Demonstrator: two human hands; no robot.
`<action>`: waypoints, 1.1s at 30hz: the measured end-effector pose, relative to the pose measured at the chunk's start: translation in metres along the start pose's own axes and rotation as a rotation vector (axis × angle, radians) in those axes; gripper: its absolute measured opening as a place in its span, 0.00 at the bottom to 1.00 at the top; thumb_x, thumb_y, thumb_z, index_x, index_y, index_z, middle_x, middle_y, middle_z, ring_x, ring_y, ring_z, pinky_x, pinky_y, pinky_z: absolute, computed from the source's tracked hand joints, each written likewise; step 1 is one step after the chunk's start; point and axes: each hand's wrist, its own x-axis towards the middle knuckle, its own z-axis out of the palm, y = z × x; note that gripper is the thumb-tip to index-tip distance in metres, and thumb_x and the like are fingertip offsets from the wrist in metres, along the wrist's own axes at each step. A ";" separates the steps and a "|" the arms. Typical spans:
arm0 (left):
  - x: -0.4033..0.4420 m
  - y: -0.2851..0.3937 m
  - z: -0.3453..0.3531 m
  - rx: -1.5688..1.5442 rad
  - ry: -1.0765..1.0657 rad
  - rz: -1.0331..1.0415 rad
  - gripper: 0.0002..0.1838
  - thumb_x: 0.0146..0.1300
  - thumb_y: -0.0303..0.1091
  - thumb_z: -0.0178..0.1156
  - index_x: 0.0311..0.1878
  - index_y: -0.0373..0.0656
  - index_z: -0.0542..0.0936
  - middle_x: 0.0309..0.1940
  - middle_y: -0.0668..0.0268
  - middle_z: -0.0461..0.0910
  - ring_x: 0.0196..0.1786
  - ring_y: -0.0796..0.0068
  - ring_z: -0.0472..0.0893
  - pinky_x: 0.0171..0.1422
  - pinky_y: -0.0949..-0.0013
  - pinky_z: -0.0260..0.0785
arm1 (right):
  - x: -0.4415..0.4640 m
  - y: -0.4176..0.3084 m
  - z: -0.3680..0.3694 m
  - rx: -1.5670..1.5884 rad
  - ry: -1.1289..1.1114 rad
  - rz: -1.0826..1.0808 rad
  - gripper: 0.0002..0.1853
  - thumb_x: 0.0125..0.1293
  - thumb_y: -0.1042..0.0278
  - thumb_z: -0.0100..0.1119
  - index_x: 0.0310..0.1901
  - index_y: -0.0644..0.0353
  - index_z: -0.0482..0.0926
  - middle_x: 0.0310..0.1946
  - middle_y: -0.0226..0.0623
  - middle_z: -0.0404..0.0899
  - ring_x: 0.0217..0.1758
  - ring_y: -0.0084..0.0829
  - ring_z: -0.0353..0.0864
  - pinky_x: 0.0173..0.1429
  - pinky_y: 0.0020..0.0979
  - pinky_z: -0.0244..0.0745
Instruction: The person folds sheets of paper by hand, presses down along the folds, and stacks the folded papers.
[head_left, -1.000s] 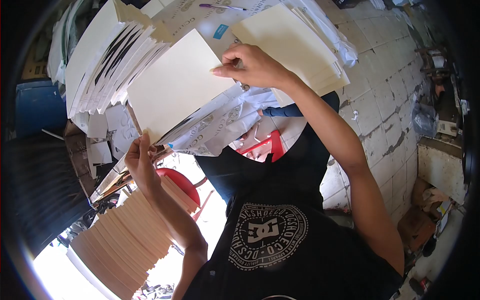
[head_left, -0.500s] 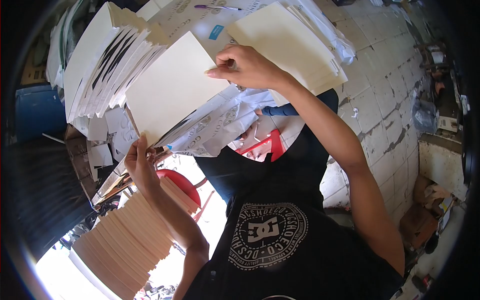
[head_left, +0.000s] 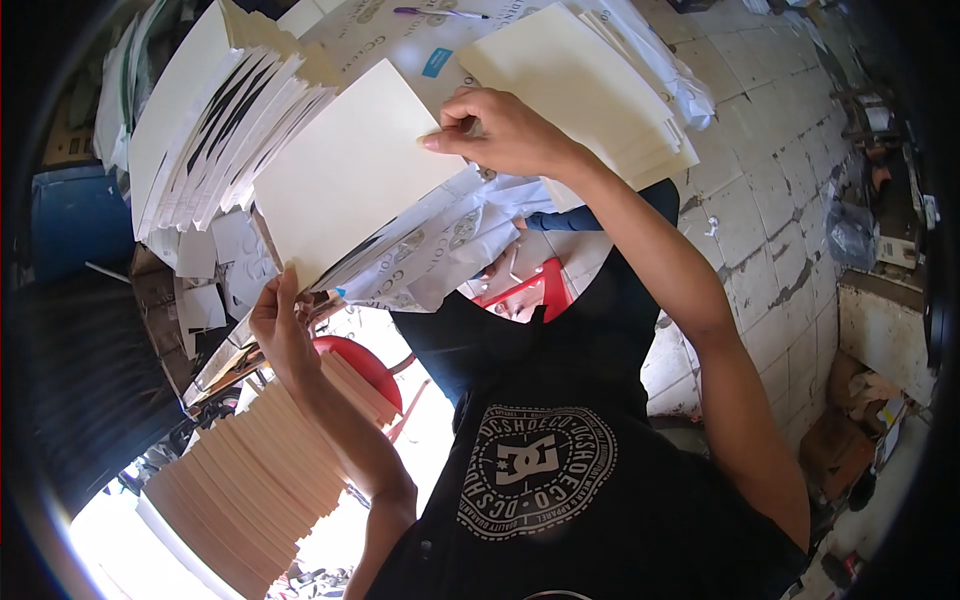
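A cream sheet of card (head_left: 355, 165) lies at a slant in front of me, over a pile with printed edges. My left hand (head_left: 283, 320) is closed at its near left corner, thumb and fingers pinching the edge. At the right corner, my right hand (head_left: 505, 130) is closed with thumb and forefinger pinched on the card's edge. Below the card, crumpled white printed wrapping paper (head_left: 425, 255) hangs over the table edge. A tall stack of cream paper bundles (head_left: 190, 110) stands left of the card, and another cream stack (head_left: 560, 85) lies to the right.
A purple pen (head_left: 440, 14) and a small blue label (head_left: 436, 62) lie on the printed paper at the back. A tall stack of tan sheets (head_left: 250, 480) stands lower left beside a red chair (head_left: 360, 372). Tiled floor (head_left: 750, 180) extends on the right.
Both hands stay pinched at the card's corners. The view has shifted very slightly, and otherwise the card and stacks look the same.
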 end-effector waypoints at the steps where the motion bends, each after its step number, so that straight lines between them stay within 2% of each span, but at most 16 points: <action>1: 0.000 0.000 0.000 0.005 0.005 -0.004 0.10 0.63 0.36 0.67 0.37 0.37 0.82 0.27 0.68 0.81 0.27 0.85 0.74 0.30 0.80 0.63 | 0.000 0.000 0.000 -0.009 0.007 -0.011 0.23 0.65 0.56 0.65 0.22 0.64 0.70 0.22 0.31 0.69 0.20 0.21 0.70 0.25 0.26 0.66; 4: -0.002 0.003 0.003 0.025 0.020 -0.012 0.11 0.63 0.36 0.67 0.37 0.37 0.82 0.27 0.69 0.81 0.26 0.85 0.74 0.30 0.80 0.62 | 0.000 -0.007 -0.003 0.006 -0.037 0.101 0.22 0.64 0.56 0.66 0.22 0.65 0.71 0.22 0.32 0.70 0.23 0.22 0.71 0.27 0.27 0.67; 7: -0.005 0.007 0.007 0.038 0.025 -0.017 0.11 0.63 0.36 0.68 0.37 0.37 0.82 0.27 0.69 0.81 0.26 0.86 0.73 0.30 0.81 0.60 | 0.001 0.001 0.000 -0.039 -0.027 0.067 0.22 0.63 0.56 0.67 0.23 0.64 0.71 0.22 0.32 0.70 0.29 0.24 0.72 0.34 0.28 0.69; 10: -0.005 0.007 0.007 0.019 0.007 -0.015 0.11 0.63 0.37 0.68 0.37 0.37 0.82 0.27 0.70 0.80 0.26 0.86 0.73 0.30 0.80 0.60 | 0.002 0.011 0.005 -0.052 0.073 -0.074 0.22 0.61 0.52 0.67 0.22 0.63 0.74 0.14 0.34 0.71 0.20 0.28 0.72 0.29 0.31 0.66; 13: -0.004 0.006 0.007 0.031 0.003 0.005 0.11 0.63 0.38 0.68 0.35 0.38 0.82 0.25 0.71 0.79 0.25 0.87 0.72 0.31 0.81 0.60 | -0.003 0.009 0.005 -0.007 0.062 0.020 0.21 0.60 0.54 0.68 0.23 0.63 0.74 0.19 0.34 0.74 0.27 0.29 0.76 0.35 0.29 0.71; 16: -0.004 0.006 0.010 0.055 0.041 0.027 0.12 0.63 0.37 0.67 0.32 0.38 0.82 0.22 0.72 0.78 0.24 0.88 0.72 0.31 0.82 0.60 | -0.008 -0.001 0.007 0.009 0.268 -0.158 0.16 0.61 0.56 0.69 0.30 0.62 0.80 0.31 0.36 0.82 0.40 0.32 0.81 0.46 0.32 0.75; 19: -0.002 0.002 0.005 0.049 0.048 0.022 0.12 0.63 0.37 0.67 0.33 0.36 0.82 0.22 0.72 0.79 0.24 0.87 0.72 0.32 0.81 0.60 | -0.018 0.000 0.001 -0.175 0.179 -0.213 0.12 0.61 0.62 0.69 0.44 0.56 0.86 0.49 0.40 0.83 0.53 0.36 0.80 0.59 0.33 0.73; 20: -0.001 0.001 0.004 0.048 0.044 0.019 0.12 0.63 0.37 0.67 0.33 0.36 0.82 0.22 0.72 0.79 0.24 0.87 0.72 0.31 0.81 0.60 | -0.023 -0.003 -0.003 -0.266 0.063 -0.167 0.19 0.58 0.61 0.71 0.52 0.48 0.85 0.58 0.42 0.79 0.61 0.40 0.76 0.64 0.37 0.71; 24: 0.001 -0.002 0.002 0.047 0.051 0.017 0.13 0.63 0.38 0.68 0.34 0.36 0.82 0.24 0.70 0.79 0.26 0.85 0.73 0.33 0.80 0.61 | -0.027 -0.010 0.000 -0.276 0.070 -0.202 0.20 0.52 0.56 0.74 0.48 0.49 0.87 0.57 0.43 0.79 0.61 0.45 0.74 0.65 0.39 0.69; 33: -0.003 -0.002 0.002 0.141 0.088 0.073 0.13 0.63 0.36 0.67 0.38 0.32 0.82 0.26 0.70 0.80 0.30 0.85 0.74 0.38 0.80 0.66 | -0.024 -0.007 0.007 -0.191 0.077 -0.153 0.20 0.52 0.64 0.75 0.48 0.56 0.86 0.57 0.46 0.79 0.60 0.43 0.75 0.64 0.39 0.69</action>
